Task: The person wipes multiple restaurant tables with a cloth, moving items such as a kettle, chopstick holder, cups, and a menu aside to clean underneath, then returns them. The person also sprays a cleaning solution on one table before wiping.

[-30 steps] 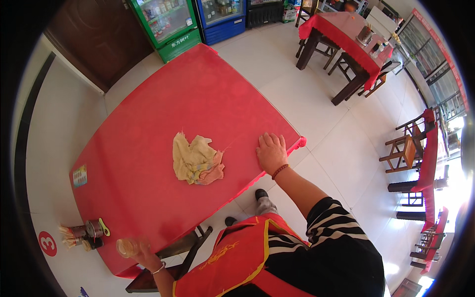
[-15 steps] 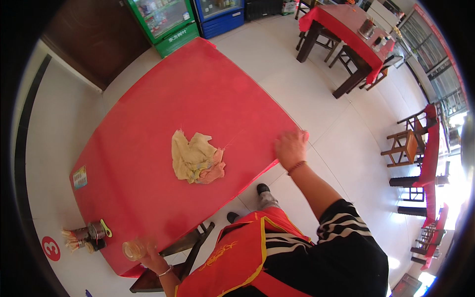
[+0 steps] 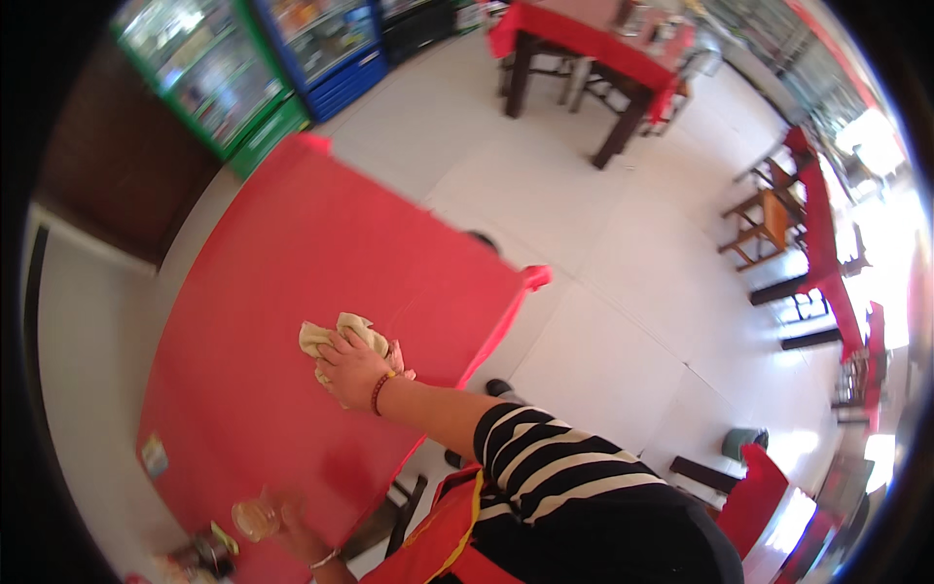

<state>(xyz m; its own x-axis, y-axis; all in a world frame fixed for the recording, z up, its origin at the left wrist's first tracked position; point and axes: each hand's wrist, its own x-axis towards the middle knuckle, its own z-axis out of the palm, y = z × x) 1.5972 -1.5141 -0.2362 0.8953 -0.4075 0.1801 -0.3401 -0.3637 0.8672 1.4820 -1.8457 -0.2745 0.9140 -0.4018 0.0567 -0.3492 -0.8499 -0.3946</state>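
On the red-covered table (image 3: 282, 253), my right hand (image 3: 352, 372) presses down on a crumpled beige and pink cloth (image 3: 356, 326), its fingers curled over it. Much of the cloth is hidden under my palm. At the near left part of the table my left hand (image 3: 295, 537), blurred, grips a small clear glass jar (image 3: 255, 520), which is tilted with its round end facing left. Whether anything is inside it I cannot tell.
A blurred group of containers (image 3: 209, 553) stands at the table's near left corner. A small card (image 3: 154, 455) lies by the left edge. Glass-door fridges (image 3: 268, 136) line the back. Other red-covered tables (image 3: 593, 44) and wooden stools (image 3: 764, 226) stand to the right.
My right hand has left the table's right edge and come down on the cloth. The view has shifted. My left hand keeps the jar near the table's near left.
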